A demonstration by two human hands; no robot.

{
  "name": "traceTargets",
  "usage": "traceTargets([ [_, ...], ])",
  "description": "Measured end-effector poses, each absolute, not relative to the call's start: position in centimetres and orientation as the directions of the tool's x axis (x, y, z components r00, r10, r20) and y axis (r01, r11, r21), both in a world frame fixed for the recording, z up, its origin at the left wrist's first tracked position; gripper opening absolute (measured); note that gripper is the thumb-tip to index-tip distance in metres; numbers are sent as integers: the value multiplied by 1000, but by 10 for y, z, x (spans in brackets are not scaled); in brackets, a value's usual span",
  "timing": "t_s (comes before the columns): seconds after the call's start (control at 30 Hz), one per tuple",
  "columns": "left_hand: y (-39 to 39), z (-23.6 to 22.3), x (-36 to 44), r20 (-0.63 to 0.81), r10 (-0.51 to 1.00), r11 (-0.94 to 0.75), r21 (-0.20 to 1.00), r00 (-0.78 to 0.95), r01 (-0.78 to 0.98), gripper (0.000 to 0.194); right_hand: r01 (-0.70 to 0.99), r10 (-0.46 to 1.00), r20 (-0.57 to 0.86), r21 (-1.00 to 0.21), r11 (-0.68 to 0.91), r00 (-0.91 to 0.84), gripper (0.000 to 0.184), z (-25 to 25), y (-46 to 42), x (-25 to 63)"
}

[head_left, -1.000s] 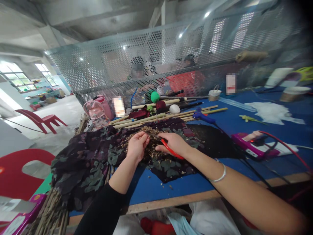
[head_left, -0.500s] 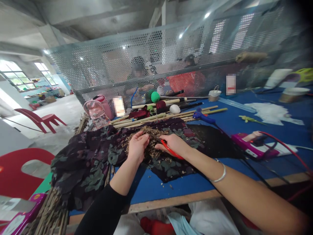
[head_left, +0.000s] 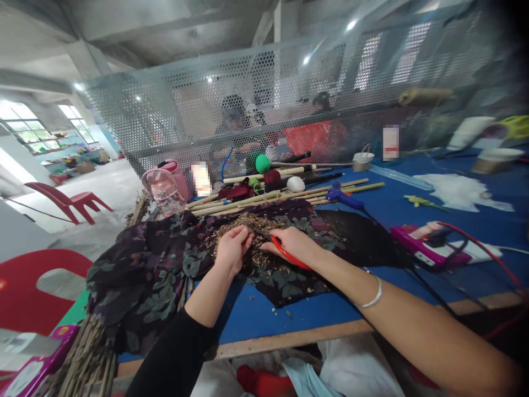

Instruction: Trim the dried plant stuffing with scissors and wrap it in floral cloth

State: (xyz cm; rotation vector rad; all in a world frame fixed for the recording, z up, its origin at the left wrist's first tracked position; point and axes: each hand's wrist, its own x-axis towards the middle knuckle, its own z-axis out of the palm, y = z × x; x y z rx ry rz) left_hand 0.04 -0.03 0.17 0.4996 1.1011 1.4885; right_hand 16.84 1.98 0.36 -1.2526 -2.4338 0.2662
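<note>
Head view: by the right hand (head_left: 298, 245), red scissors (head_left: 286, 255) are gripped at the handles. By the left hand (head_left: 231, 249), fingertips are pinched together near the blades; what is held there cannot be told. Under both, a pile of dry bits (head_left: 258, 257) is spread on dark flowered cloth (head_left: 151, 275). Behind it, long sticks (head_left: 231, 209) are laid on the blue table (head_left: 248, 322).

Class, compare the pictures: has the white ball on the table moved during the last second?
No. Judged against the perforated screen behind it, the white ball shows no visible shift left, right, nearer or farther.
</note>
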Motion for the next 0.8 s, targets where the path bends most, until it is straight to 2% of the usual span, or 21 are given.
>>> traceTargets([
  [0.13, -2, -1, 2, -224, 948, 88, 868, -228, -488, 6, 728, 807, 267, -349, 591, -527, 47, -1, 21, 167],
  [0.37, -3, -9, 4, -28, 947, -56, 967, -319, -250, 14, 708, 802, 279, -377, 598, -528, 46, -2, 21, 166],
  [0.53, -2, -10, 3, 1, 949, -58, 984, -315, -170, 14, 694, 797, 254, -394, 603, -549, 46, 0, 20, 167],
  [0.8, -7, -10, 3, 59, 965, -60, 998, -255, 2, 13, 750, 807, 243, -299, 591, -539, 49, 2, 17, 166],
])
